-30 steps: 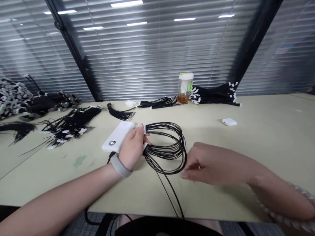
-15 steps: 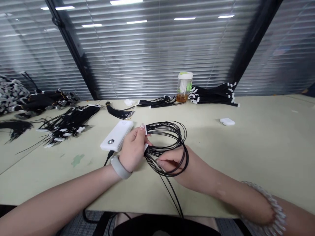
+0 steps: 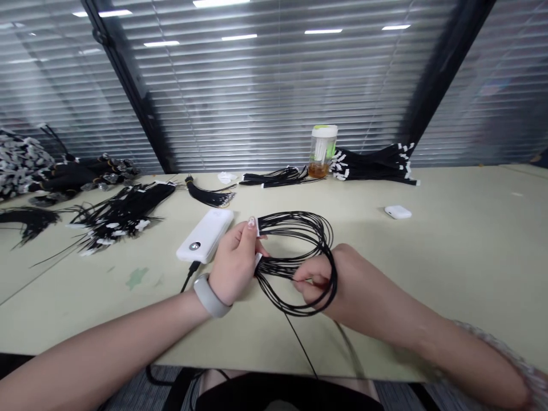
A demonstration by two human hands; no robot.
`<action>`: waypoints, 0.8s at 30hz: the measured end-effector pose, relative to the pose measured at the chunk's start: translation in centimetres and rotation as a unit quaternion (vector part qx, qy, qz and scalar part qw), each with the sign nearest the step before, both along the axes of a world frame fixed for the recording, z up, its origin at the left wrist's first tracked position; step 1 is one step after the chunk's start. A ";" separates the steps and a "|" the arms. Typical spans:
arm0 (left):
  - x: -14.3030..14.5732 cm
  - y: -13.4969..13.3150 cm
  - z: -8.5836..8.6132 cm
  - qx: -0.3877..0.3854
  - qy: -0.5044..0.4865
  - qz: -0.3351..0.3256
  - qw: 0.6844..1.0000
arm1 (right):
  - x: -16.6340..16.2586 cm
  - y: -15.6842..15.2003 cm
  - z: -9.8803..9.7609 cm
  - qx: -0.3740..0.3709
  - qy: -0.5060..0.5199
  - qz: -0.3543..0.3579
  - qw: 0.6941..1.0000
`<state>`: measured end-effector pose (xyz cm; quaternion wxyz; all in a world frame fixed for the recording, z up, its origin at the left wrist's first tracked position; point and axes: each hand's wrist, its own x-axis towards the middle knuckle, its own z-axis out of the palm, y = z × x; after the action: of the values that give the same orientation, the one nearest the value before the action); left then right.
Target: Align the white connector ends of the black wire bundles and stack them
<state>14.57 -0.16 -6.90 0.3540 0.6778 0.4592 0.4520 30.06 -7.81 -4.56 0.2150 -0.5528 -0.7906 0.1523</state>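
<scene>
A looped bundle of thin black cables (image 3: 299, 217) with white connector ends hangs between my hands over the table. My left hand (image 3: 236, 260) grips the bundle at its left side, thumb pressed on the upper white connector (image 3: 257, 226); a second white end shows just below. My right hand (image 3: 338, 279) reaches into the loops from the right, with thumb and forefinger pinched at the cables' lower run. Loops pass over its knuckles, and what sits between the fingertips is hard to make out. One loose black cable (image 3: 301, 339) trails down past the table edge.
A white power bank (image 3: 208, 234) with a black cable lies left of my left hand. Further back are a drink bottle (image 3: 323, 151), black cable bundles (image 3: 372, 162) and a white case (image 3: 398, 212). More bundles (image 3: 124, 208) are heaped at left, before window blinds (image 3: 274, 85).
My right hand has moved right through the loops, and the loops stretch slightly wider. One trailing cable has swung to the right and is blurred. My left hand keeps its grip.
</scene>
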 end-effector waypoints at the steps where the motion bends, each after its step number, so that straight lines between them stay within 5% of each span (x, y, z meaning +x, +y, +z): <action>1: 0.0 0.0 0.1 0.000 -0.002 0.000 1.000 | 0.2 -0.2 0.4 -0.001 -0.011 -0.001 1.000; 11: 0.0 0.2 -0.1 0.001 0.000 -0.007 1.000 | -0.1 -0.4 0.0 0.088 -0.135 -0.018 0.987; 15: -0.1 0.2 -0.2 0.004 0.004 -0.015 1.000 | 0.4 -0.9 -0.1 0.197 -0.257 0.011 0.946; 18: -0.1 0.2 -0.2 0.022 0.016 -0.024 0.999 | 1.7 -1.3 0.4 0.275 -0.315 -0.031 0.908; 21: 0.0 0.2 -0.2 0.025 0.029 -0.023 0.999 | 2.6 -1.8 1.5 0.358 -0.271 -0.127 0.884; 24: 0.0 0.1 -0.2 0.018 0.032 -0.026 0.999 | 2.6 -2.1 2.9 0.425 -0.081 -0.152 0.888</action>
<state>14.58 -0.07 -7.12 0.3389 0.7097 0.4444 0.4289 32.71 -9.95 -1.66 0.3855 -0.5321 -0.7006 -0.2784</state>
